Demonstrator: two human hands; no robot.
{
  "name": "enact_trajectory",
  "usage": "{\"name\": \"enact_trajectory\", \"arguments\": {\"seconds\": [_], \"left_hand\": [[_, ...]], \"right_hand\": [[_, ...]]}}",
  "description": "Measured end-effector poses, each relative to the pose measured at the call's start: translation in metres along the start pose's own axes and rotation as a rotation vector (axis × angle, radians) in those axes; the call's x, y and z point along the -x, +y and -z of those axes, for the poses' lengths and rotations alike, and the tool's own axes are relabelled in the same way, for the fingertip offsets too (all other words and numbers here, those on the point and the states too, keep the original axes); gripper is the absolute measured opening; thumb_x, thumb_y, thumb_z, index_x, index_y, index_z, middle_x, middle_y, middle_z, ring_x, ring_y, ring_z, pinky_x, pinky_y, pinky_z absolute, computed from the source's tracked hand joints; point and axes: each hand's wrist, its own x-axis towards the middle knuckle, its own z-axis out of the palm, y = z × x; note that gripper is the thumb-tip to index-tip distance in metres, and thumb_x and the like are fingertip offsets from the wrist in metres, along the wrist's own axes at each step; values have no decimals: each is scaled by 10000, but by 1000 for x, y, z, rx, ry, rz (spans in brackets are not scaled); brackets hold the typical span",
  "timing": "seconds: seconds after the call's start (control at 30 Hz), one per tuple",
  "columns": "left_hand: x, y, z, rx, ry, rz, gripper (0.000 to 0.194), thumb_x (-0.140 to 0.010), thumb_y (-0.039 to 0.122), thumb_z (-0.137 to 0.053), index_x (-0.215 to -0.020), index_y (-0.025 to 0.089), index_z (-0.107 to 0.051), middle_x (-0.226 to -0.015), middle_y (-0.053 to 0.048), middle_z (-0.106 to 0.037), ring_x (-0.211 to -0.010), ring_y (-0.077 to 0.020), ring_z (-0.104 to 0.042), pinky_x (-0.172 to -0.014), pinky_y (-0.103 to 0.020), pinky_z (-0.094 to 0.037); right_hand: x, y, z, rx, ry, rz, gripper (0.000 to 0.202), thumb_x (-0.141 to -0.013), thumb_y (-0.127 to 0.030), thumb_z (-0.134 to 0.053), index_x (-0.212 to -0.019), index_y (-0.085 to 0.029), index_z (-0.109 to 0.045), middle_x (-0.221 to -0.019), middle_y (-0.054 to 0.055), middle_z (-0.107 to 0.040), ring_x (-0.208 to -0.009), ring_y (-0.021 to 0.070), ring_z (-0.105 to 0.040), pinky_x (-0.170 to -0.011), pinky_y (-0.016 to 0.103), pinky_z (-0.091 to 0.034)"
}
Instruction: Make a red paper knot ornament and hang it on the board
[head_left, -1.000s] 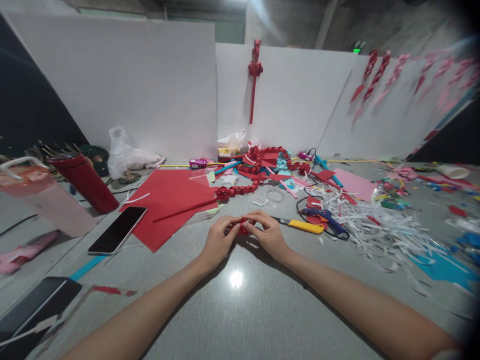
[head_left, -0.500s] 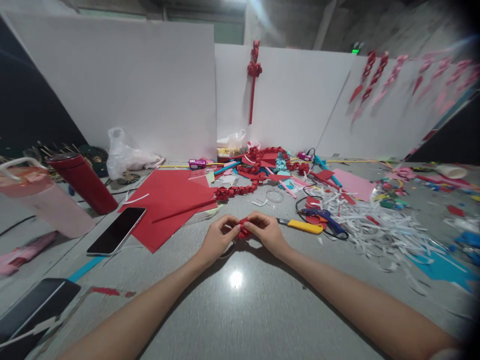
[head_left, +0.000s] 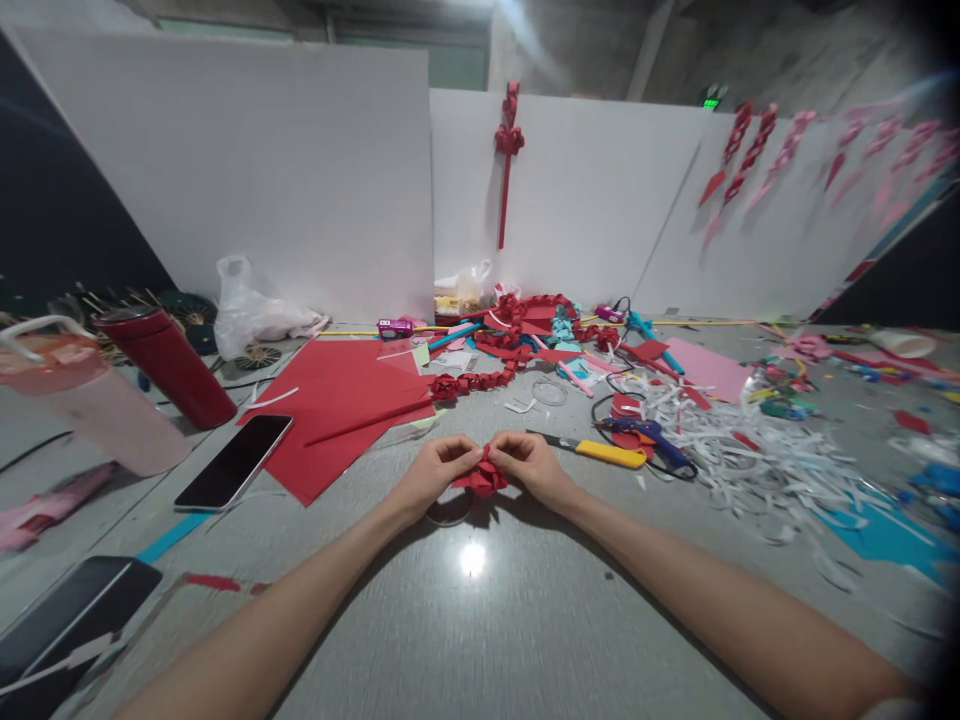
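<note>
Thumb and fingers of the left hand (head_left: 444, 472) pinch the top of a folded red paper piece (head_left: 487, 482), and the right hand (head_left: 531, 468) pinches the same upper edge from the other side. The two sets of fingertips almost meet, so the grip is a double one, with the paper caught between them at the centre of the frame. Most of the piece lies below the fingertips in the frame, bunched in uneven folds; one flap reaches out toward the left hand, while the right side ends close under the right fingertips. The folds show no clear long axis. Both hands are about equally near its top, though the spread of the paper favours the left. It sits just over the table (head_left: 480, 650); whether its underside touches is hard to tell.

Just right of the right hand lies a yellow-handled cutter (head_left: 611, 454), its dark blade end toward that hand. A blue glue gun (head_left: 651, 442) lies beyond it, near a heap of white paper strips (head_left: 757, 465). Upper left of the left hand are a large red sheet (head_left: 330, 400) and a red paper chain (head_left: 486, 381).
</note>
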Motion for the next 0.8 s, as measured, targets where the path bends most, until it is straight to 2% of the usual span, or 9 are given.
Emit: {"name": "enact_trajectory", "arguments": {"seconds": [0.17, 0.3, 0.43, 0.53, 0.63, 0.7, 0.8], "left_hand": [[1, 2, 1, 9, -47, 13, 431, -806, 569, -846, -868, 157, -738, -829, -54, -715, -734, -169, -647, -690, -290, -504], [0, 0, 0, 35, -54, 18, 387, -831, 527, -844, -879, 164, -719, -828, -31, -691, -729, -144, -627, -691, -270, -486], [0, -1, -1, 102, 0, 25, 366, -863, 522, -815, -1001, 195, -726, -942, -52, -714, -815, -173, -679, -742, -298, -538], [1, -2, -2, 178, -9, 60, 423, -865, 527, -808, -1121, 214, -684, -1005, -73, -722, -832, -199, -712, -722, -324, -571], [2, 0, -4, 199, -22, 67, 517, -841, 487, -843, -1223, 234, -603, -1107, -74, -715, -805, -183, -727, -717, -324, -580], [3, 1, -5, 184, -17, 53, 564, -803, 437, -890, -1225, 234, -576, -1154, -75, -711, -869, -181, -737, -763, -315, -579], [4, 2, -7, 168, -15, 31, 558, -788, 396, -911, -1192, 221, -568, -1116, -76, -724, -956, -194, -730, -783, -293, -568]], "right_hand": [[-1, 3, 1, 8, 8, 13, 426, -857, -596, -813, -851, -176, -744, -769, 17, -683, -677, 139, -571, -635, 266, -468], [-2, 5, 0, 6, 9, 20, 415, -857, -585, -818, -853, -176, -749, -777, 19, -698, -678, 139, -588, -646, 269, -472], [-3, 6, -1, 0, 101, 6, 427, -858, -598, -811, -855, -176, -744, -768, 13, -690, -668, 134, -580, -636, 270, -463], [-5, 8, -2, -17, 207, 12, 409, -856, -584, -816, -870, -181, -750, -775, 12, -698, -673, 134, -589, -650, 276, -480], [-7, 9, -1, -35, 305, 36, 391, -833, -571, -838, -891, -192, -758, -766, 10, -706, -665, 139, -597, -641, 281, -498], [-8, 10, -1, -34, 333, 50, 387, -822, -565, -846, -907, -197, -763, -768, 13, -715, -668, 148, -612, -642, 290, -516], [-8, 12, -1, -27, 317, 65, 370, -828, -557, -841, -913, -205, -766, -781, 15, -727, -687, 160, -637, -664, 304, -544]]}}
